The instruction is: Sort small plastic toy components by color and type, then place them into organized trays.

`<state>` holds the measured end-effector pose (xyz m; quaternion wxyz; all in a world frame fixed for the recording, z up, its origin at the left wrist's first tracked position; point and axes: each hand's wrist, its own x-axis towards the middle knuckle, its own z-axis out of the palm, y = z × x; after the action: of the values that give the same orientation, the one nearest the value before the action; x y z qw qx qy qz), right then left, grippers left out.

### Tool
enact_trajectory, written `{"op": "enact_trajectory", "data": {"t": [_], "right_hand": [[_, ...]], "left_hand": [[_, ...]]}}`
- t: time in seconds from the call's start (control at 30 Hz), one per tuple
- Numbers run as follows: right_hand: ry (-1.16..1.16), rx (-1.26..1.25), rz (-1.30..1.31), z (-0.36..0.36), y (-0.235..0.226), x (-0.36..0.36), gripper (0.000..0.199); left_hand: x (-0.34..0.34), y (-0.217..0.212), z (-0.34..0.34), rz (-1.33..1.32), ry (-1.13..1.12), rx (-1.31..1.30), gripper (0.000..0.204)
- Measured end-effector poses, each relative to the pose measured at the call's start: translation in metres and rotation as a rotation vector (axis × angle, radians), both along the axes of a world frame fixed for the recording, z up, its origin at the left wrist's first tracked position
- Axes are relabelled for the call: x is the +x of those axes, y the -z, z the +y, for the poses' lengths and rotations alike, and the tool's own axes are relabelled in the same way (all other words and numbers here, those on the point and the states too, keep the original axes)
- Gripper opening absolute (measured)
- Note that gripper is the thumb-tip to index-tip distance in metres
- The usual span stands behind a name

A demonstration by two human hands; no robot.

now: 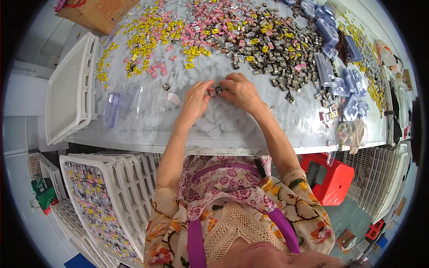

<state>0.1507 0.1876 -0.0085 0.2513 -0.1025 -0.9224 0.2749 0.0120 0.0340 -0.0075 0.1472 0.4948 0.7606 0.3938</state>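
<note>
Our left hand [195, 100] pinched a small pink packet [212, 92] on the table [232, 127]. Our right hand [241, 91] gripped a small dark packet [220, 90], touching the pink one

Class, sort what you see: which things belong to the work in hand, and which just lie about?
In use: left hand, right hand, small pieces between them, piece pile, clear trays.
Lying about: cardboard box, red stool, white crate.

Yellow, pink, dark small packets [232, 31]; white crate [71, 89]; red stool [333, 176].
</note>
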Motion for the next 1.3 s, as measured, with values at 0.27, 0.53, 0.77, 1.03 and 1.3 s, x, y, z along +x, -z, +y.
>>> {"op": "enact_trajectory", "data": {"t": [0.27,0.53,0.77,1.03,1.3], "right_hand": [[-0.012,-0.079,-0.022,-0.002,0.010,-0.007,0.023],[-0.151,0.052,0.027,0.005,-0.001,0.011,0.027],[-0.123,-0.112,-0.160,0.025,0.003,0.015,0.038],[-0.164,-0.010,-0.167,0.026,0.008,0.008,0.032],[-0.108,-0.016,-0.048,0.011,0.009,0.010,0.024]], "left_hand": [[0.001,-0.005,-0.003,-0.055,-0.023,-0.026,0.050],[0.001,0.001,-0.005,-0.076,-0.041,0.002,0.050],[0.010,0.007,-0.004,0.011,-0.056,0.028,0.048],[0.013,0.009,0.010,0.050,-0.070,-0.022,0.039],[0.012,0.006,0.014,0.067,-0.031,-0.008,0.028]]}}
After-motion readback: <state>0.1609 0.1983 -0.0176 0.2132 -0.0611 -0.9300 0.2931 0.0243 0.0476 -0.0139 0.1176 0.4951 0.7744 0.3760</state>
